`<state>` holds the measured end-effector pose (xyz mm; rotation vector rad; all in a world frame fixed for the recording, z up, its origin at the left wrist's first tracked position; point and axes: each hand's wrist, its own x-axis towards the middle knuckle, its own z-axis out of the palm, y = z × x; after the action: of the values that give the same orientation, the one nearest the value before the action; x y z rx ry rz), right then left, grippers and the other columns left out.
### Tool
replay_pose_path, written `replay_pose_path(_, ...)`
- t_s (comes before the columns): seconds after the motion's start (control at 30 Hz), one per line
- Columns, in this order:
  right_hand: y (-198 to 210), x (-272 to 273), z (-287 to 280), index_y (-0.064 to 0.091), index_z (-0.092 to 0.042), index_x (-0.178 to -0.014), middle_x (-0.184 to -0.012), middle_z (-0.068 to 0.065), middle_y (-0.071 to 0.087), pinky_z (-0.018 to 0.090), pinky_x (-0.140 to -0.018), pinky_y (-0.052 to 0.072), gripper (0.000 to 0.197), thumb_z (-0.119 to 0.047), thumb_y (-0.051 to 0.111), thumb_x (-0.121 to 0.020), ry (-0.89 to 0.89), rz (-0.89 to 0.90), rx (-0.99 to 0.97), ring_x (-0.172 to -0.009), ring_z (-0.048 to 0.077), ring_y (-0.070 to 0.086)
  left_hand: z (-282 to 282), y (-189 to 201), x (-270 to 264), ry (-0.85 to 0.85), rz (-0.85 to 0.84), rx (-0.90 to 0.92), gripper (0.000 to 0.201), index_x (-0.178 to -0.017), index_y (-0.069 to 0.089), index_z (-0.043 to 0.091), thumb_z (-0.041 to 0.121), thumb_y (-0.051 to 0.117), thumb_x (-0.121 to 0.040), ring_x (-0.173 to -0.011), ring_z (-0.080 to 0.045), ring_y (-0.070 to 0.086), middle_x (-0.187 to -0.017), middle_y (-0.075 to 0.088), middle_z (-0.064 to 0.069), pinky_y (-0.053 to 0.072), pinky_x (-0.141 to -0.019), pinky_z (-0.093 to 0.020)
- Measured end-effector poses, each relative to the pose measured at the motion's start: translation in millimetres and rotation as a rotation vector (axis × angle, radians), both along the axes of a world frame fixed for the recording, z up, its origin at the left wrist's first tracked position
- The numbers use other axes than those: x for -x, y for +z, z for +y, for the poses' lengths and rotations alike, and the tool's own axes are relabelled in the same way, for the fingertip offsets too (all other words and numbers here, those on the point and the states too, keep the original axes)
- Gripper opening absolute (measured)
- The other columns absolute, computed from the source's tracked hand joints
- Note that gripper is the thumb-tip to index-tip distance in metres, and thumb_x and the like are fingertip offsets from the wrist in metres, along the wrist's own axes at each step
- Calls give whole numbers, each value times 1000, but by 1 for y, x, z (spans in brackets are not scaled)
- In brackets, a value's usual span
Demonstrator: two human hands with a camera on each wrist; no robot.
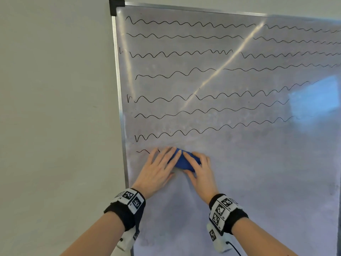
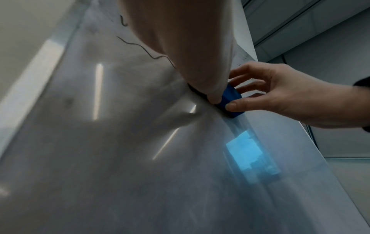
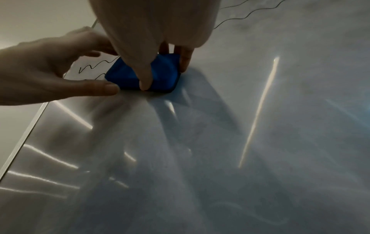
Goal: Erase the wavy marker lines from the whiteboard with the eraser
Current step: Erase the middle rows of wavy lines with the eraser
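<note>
A whiteboard (image 1: 258,172) carries several black wavy lines (image 1: 184,97) across its upper part. A short stub of line (image 1: 144,150) remains low at the left. The blue eraser (image 1: 184,162) lies flat against the board just right of that stub. My right hand (image 1: 200,169) grips the eraser (image 3: 132,74), thumb on its near edge and fingers on the far edge. My left hand (image 1: 158,168) lies with fairly straight fingers over the eraser's left end, and its thumb (image 3: 104,89) touches the eraser's corner. The eraser (image 2: 232,96) shows between both thumbs.
The board's metal frame (image 1: 121,108) runs down the left, with a black corner cap (image 1: 115,6) at the top. A plain wall (image 1: 55,108) lies left of it. The board below the hands bears only grey smears (image 1: 239,209). A bright window reflection (image 1: 313,98) sits at right.
</note>
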<state>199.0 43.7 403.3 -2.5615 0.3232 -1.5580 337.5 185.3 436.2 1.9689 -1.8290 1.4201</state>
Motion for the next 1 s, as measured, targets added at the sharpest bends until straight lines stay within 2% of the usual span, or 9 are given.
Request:
replay_pose_path(0.07,2,4,-5,43,-19,-132,-125,2,47,31,-94,40,62,-11,71,-79,27,32,-30,-110,21,42,-17,1,4,-47,-45,6,62,-141,46,8,22,65,-83,-127,-28,42,-136,52,-10,26,-109,-46)
replay_pose_path(0.13,3,10,-12,41,-17,-132,-128,5,49,32,-96,37,62,-12,71,-78,49,69,-38,-114,19,40,-28,6,6,-93,-77,29,45,-131,56,7,9,48,-88,-118,-30,48,-125,59,-12,29,-106,-45)
replay_pose_path(0.23,7,28,-28,41,-14,-135,-136,8,44,34,-102,34,61,-20,70,-82,23,80,-32,-123,20,37,-36,14,7,-112,-119,15,43,-125,58,6,1,37,-88,-104,-33,57,-110,63,-16,33,-102,-43)
replay_pose_path(0.33,17,42,-38,41,-15,-139,-144,7,36,31,-107,31,59,-30,66,-87,-36,1,-81,-129,20,34,-41,12,9,-159,-172,-51,50,-139,46,15,-2,35,-93,-109,-37,55,-117,60,-19,38,-102,-46)
replay_pose_path(0.47,31,35,-28,37,-19,-141,-145,5,30,34,-109,31,58,-40,54,-90,14,-51,-80,-133,19,32,-38,13,8,-138,-250,-157,59,-142,40,28,2,10,-98,-115,-39,52,-133,54,-17,42,-100,-49)
replay_pose_path(0.6,31,23,-19,36,-20,-142,-143,5,29,39,-108,35,58,-42,50,-90,46,-74,-118,-132,19,32,-5,14,-15,-51,-206,-93,67,-143,45,27,-4,12,-94,-111,-38,52,-132,52,-20,37,-98,-46)
replay_pose_path(0.7,26,15,-12,37,-21,-141,-138,6,32,42,-106,36,54,-39,50,-91,49,-94,-147,-130,20,35,38,15,-34,8,-161,-18,79,-144,46,26,-6,-2,-89,-115,-39,51,-132,53,-21,35,-99,-46)
replay_pose_path(0.83,24,7,3,36,-24,-141,-136,3,33,39,-106,36,53,-36,51,-91,52,-93,-161,-127,19,36,52,12,-41,43,-129,37,76,-145,44,25,-6,11,-84,-113,-37,51,-132,52,-20,36,-94,-47)
replay_pose_path(1.0,25,3,18,38,-21,-140,-134,3,35,38,-104,37,53,-41,47,-92,30,-120,-168,-125,19,38,8,11,-19,-31,-173,39,64,-140,48,24,-3,30,-85,-113,-35,49,-130,55,-20,37,-93,-45)
